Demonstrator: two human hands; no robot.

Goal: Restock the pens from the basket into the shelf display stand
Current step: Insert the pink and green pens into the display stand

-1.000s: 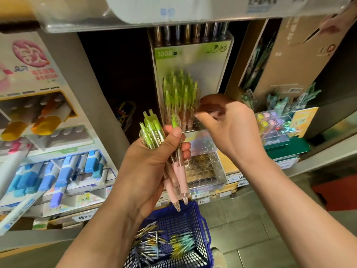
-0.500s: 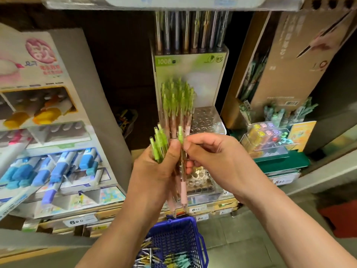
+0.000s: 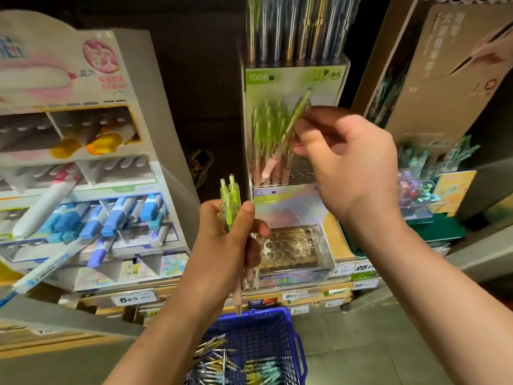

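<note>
Along the shelf's left end: the marker display (image 3: 155, 87) slants its grey side wall toward your left arm. It holds nothing of this task.
Left hand: your left hand (image 3: 222, 245) is in front of the shelf's front edge, its grip clamped on the bundle of pens (image 3: 231, 201), green tops up and tips down toward the basket.
Change: half a second ago your right fingers were pinching at that bundle. Now one pen is out of it and your hands are well apart.
Basket: the blue basket (image 3: 277, 320) sits below the shelf edge with more pens lying loose in it.
Display stand: the display stand (image 3: 291, 79) has its standing pens (image 3: 263, 126) on the left side of the upper tier, with open holes to their right. Every hole you can see in the lower tier (image 3: 291, 245) is unfilled.
Single pen: the single pen (image 3: 280, 148) is tilted, tip down and left, just in front of the standing pens. You cannot tell whether it touches them.
Right hand: your right hand (image 3: 355, 168) has its grip pinched on the pen's upper half.
Meaning: one pen is mid-transfer and seating it looks like the step in hand. Most of the restock remains.
Room: a row of pens (image 3: 291, 29) hangs above the stand and the cardboard display (image 3: 444, 93) stands just beside its right edge, so approach from the front.
</note>
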